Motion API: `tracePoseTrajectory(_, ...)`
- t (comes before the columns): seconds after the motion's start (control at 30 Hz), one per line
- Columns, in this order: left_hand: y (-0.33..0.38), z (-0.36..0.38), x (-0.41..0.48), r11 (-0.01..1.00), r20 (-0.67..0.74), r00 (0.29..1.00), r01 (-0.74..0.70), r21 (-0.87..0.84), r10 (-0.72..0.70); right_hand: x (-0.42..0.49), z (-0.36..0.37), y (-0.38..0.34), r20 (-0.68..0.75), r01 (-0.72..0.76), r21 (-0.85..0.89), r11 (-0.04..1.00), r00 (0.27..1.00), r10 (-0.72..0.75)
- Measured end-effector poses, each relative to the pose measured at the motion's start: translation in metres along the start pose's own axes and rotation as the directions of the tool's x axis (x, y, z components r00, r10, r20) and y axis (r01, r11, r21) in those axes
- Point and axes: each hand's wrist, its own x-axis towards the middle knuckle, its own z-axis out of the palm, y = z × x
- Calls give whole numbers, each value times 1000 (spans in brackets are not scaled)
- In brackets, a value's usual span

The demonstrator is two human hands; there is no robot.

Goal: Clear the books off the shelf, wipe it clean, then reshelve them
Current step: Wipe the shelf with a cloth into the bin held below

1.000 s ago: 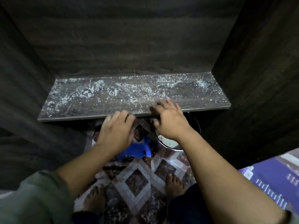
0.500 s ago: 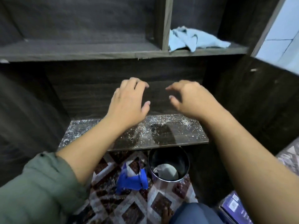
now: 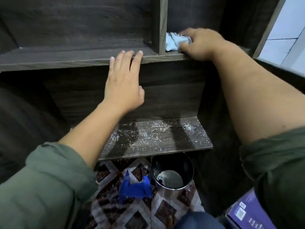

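Left of centre, your left hand (image 3: 123, 83) is spread flat with its fingers straight. Its tips rest on the front edge of the upper shelf (image 3: 57, 59), and it holds nothing. In the lower middle of the frame, the lower shelf (image 3: 156, 141) is bare of books and speckled with pale dust and crumbs, so the wiping looks not yet done. Under it a dark metal bin (image 3: 186, 169) stands on the patterned rug (image 3: 165, 210).

In the upper middle, just right of the upright divider (image 3: 160, 25), the pale blue cloth (image 3: 172, 42) sits bunched on the upper shelf, against the divider. Your right hand (image 3: 203, 45) has its fingers curled over the cloth's right side and grips it, while the cloth's left part sticks out free. The cloth looks soft, light and limp, so it will likely sag and trail when lifted. Gather a good bunch into your palm rather than pinching a corner, then flatten it under your fingers for the wipe.

In the lower right corner a purple book (image 3: 247, 212) lies flat, partly cut off by the frame. It looks stiff, so take it by the spine edge when reshelving. Its weight cannot be judged.
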Motion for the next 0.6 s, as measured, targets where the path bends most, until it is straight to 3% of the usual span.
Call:
tracePoseTrajectory(0.13, 7, 1, -25, 998, -18, 999, 32, -56, -33, -35, 9, -19, -310, -21, -128, 992, 951, -20)
tracePoseTrajectory(0.23, 17, 21, -71, 993, 35, 999, 40, -115, -36, -91, 39, -25, -407, -32, -14, 999, 913, 23)
tracePoseTrajectory(0.33, 25, 54, -122, 988, 224, 975, 50, -149, -15, -141, 97, -19, -249, -89, 51, 995, 964, 99)
tracePoseTrajectory(0.43, 35, 91, -165, 982, 440, 898, 60, -178, 25, -174, 164, -7, -63, -148, 160, 976, 985, 160)
tracePoseTrajectory(0.6, 57, 156, -211, 976, 605, 775, -70, -208, 184, -200, 246, 15, 69, -223, 286, 932, 975, 212)
